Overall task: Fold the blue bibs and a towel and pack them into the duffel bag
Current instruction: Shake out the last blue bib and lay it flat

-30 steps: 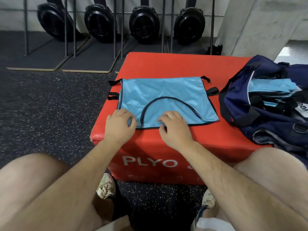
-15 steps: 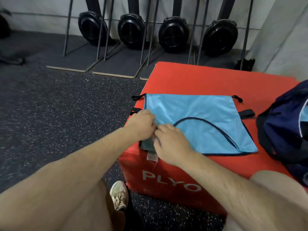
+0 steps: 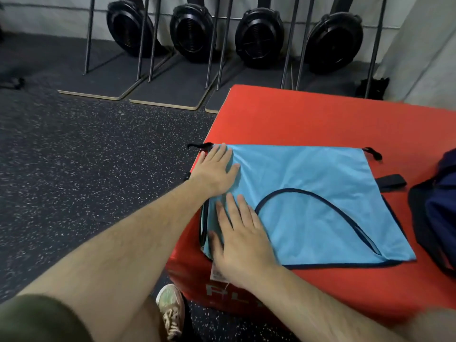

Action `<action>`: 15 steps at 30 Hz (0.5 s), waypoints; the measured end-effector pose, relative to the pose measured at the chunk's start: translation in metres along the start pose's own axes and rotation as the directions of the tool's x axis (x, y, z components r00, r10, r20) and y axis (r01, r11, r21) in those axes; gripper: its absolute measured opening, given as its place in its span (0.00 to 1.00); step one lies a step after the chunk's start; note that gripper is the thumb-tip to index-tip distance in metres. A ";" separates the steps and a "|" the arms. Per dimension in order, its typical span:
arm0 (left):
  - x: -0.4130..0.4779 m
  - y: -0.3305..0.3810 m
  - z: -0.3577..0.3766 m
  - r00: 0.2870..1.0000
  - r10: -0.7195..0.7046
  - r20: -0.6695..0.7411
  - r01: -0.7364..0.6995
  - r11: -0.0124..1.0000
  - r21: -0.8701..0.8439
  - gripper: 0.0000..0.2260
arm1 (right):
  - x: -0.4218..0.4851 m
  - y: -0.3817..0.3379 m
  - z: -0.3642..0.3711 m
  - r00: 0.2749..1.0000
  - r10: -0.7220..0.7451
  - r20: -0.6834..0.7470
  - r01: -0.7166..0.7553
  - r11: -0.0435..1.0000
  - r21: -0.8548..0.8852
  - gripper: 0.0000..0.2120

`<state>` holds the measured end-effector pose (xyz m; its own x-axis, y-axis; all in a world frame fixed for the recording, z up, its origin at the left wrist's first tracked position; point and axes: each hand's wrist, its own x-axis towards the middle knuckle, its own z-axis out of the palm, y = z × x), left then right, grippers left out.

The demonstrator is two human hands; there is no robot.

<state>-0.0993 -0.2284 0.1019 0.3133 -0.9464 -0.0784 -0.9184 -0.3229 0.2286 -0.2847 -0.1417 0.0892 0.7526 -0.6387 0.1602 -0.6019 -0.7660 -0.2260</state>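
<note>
The blue bib (image 3: 320,206) lies flat on the red box (image 3: 308,119). The left hand (image 3: 214,172) and the right hand (image 3: 241,240) press on it, fingers wide. The bag (image 3: 439,206) sits just beside it.

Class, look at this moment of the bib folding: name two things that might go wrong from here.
The bib lies at the box's left edge, its tag already hanging over, so it might slide off. Both flat hands, left and right, press only the left side; the right side may wrinkle when folded.
</note>
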 end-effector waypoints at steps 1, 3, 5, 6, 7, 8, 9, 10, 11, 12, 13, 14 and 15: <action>0.005 -0.002 -0.001 1.000 -0.003 0.010 0.003 1.000 -0.006 0.29 | -0.001 0.000 0.000 1.000 -0.004 0.003 0.004 1.000 -0.008 0.32; 0.012 -0.005 -0.004 1.000 -0.011 0.024 0.011 1.000 -0.015 0.29 | -0.002 0.000 -0.001 1.000 -0.017 0.010 0.017 1.000 -0.012 0.32; 0.017 -0.007 -0.008 1.000 -0.016 0.015 0.016 1.000 0.000 0.28 | -0.002 0.001 -0.006 0.999 -0.031 0.036 0.031 1.000 0.006 0.33; 0.018 -0.006 -0.009 1.000 -0.018 0.010 0.018 1.000 0.012 0.28 | -0.001 0.001 -0.008 0.998 -0.037 0.057 0.036 0.999 0.019 0.34; 0.018 -0.004 -0.010 1.000 -0.020 0.009 0.020 1.000 0.023 0.28 | -0.001 0.001 -0.010 0.996 -0.036 0.081 0.034 0.999 0.034 0.36; 0.017 -0.001 -0.010 1.000 -0.025 0.015 0.024 0.999 0.034 0.28 | -0.002 0.000 -0.011 0.995 -0.034 0.098 0.030 0.999 0.044 0.37; 0.015 0.001 -0.009 0.999 -0.027 0.024 0.026 0.999 0.047 0.28 | -0.002 -0.001 -0.013 0.994 -0.035 0.104 0.031 0.999 0.045 0.38; 0.013 0.002 -0.009 0.999 -0.025 0.033 0.023 0.998 0.061 0.28 | -0.003 -0.002 -0.014 0.993 -0.038 0.108 0.035 0.999 0.036 0.39; 0.011 0.002 -0.009 0.999 -0.019 0.039 0.016 0.998 0.067 0.28 | -0.003 -0.002 -0.014 0.992 -0.043 0.117 0.041 0.999 0.018 0.39; 0.009 0.000 -0.008 0.999 -0.009 0.041 0.007 0.998 0.062 0.28 | -0.002 -0.002 -0.013 0.990 -0.047 0.131 0.048 0.999 -0.005 0.39; 0.007 -0.004 -0.007 0.999 0.001 0.043 -0.003 0.999 0.042 0.28 | -0.002 -0.003 -0.012 0.989 -0.050 0.138 0.053 0.998 -0.023 0.39; 0.005 -0.009 -0.006 0.999 0.014 0.042 -0.015 1.000 0.012 0.28 | -0.003 -0.005 -0.010 0.989 -0.049 0.136 0.053 0.998 -0.030 0.39; 0.003 -0.013 -0.005 0.999 0.028 0.040 -0.027 1.000 -0.013 0.27 | -0.003 -0.008 -0.010 0.991 -0.043 0.127 0.047 0.999 -0.026 0.39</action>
<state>-0.0849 -0.2271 0.1034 0.2777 -0.9543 -0.1104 -0.9233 -0.2969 0.2436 -0.2852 -0.1346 0.1001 0.8058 -0.5903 0.0466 -0.5725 -0.7968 -0.1931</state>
